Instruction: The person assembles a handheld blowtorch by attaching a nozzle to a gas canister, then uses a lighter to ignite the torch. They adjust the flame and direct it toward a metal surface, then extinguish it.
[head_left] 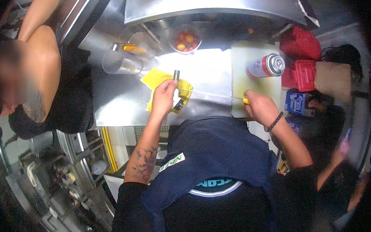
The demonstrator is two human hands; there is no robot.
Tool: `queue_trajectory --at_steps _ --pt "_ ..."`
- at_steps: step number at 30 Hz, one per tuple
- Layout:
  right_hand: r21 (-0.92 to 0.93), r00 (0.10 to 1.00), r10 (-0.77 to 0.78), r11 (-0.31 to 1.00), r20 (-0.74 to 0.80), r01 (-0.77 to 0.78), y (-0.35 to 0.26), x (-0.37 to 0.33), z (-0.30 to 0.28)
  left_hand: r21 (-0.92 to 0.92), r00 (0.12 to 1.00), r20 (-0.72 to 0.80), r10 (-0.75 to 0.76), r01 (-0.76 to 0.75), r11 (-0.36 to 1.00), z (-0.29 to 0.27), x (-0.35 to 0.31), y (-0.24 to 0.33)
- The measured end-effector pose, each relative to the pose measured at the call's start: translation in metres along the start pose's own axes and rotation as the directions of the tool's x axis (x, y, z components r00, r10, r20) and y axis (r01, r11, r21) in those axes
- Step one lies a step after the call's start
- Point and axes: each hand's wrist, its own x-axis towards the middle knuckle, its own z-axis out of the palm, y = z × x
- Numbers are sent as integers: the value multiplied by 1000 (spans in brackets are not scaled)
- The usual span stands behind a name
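My left hand (164, 98) is closed around what looks like a blowtorch head, its dark metal tube (176, 75) sticking up past my fingers and a black part (179, 104) showing below them. In my right hand (262, 108) is a screwdriver (246, 100) with a yellow handle and a long thin shaft. The shaft points left, and its tip meets or lies just beside the torch head; which of these I cannot tell. Under my left hand a yellow cloth (150, 78) lies crumpled on the steel counter (118, 99). A gas canister (257, 68) lies tilted on the white cutting board (241, 55).
Clear plastic jugs (120, 64) and a bowl of tomatoes (185, 42) stand along the back, beneath a steel hood (208, 2). Red containers (304, 74) and a cardboard box (332, 76) sit at the right. One person (42, 73) is close on the left; another person's arm (335, 162) shows at right.
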Motion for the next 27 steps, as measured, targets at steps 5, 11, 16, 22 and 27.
queue_trajectory --at_steps 5,11,16,22,27 --pt "-11 975 -187 982 -118 187 43 3 15 30 993 -97 -62 65 997 22 -2 -5" --pt "-39 999 -51 998 9 51 66 6 7 26 984 -156 -87 92 995 53 -19 -7" --pt "82 955 -278 955 -104 286 80 1 7 46 979 -119 -167 173 984 56 -19 1" --pt "49 988 -155 987 19 154 87 4 5 27 984 -20 -178 178 984 58 -8 -10" --pt "155 993 -104 982 -52 111 87 0 9 34 990 -98 -100 104 994 66 -2 -4"
